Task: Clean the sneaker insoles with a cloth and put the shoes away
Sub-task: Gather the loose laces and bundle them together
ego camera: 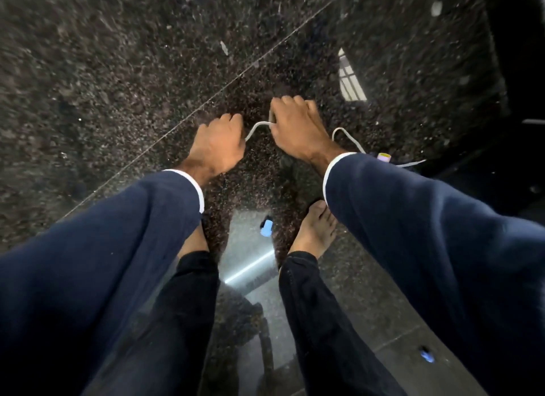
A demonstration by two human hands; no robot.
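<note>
My left hand [218,146] and my right hand [298,130] are held out over a dark speckled stone floor, both in navy sleeves with white cuffs. A thin white cord [256,127] runs between the two fists; each hand is closed on it. The cord loops out again right of my right wrist [348,136] and trails toward a small pale tag [384,157]. No sneaker, insole or cloth is in view.
My bare feet [315,233] stand on the glossy floor below the hands, legs in black trousers. The polished stone [118,71] reflects a window and a light strip. A floor joint line runs diagonally. A dark object edge sits at the far right [525,100].
</note>
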